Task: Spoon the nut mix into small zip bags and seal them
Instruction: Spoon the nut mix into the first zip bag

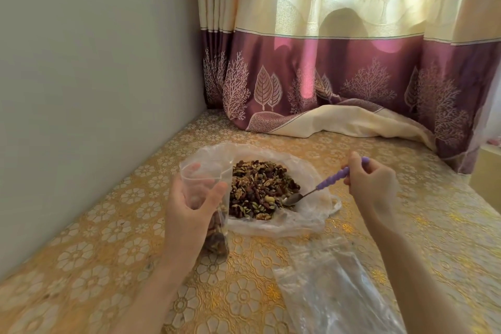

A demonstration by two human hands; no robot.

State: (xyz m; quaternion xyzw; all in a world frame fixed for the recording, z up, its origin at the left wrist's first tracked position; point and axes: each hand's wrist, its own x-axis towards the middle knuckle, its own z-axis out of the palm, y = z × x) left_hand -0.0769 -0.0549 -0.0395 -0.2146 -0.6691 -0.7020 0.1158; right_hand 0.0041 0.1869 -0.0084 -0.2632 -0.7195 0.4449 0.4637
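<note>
The left hand point(189, 206) grips a part-filled small zip bag point(210, 192) upright, mouth open. The right hand point(372, 187) pinches the purple-handled spoon point(320, 187), its bowl resting in the nut mix point(260, 187).

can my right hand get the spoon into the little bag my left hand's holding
Probably yes. The left hand holds the small zip bag with its mouth open beside the nut mix, nothing between it and the spoon.

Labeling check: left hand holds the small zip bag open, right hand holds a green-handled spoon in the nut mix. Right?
Only the colour is wrong: the head view shows a purple-handled spoon. Left hand does hold the zip bag open; right hand dips it into the nut mix.
</note>
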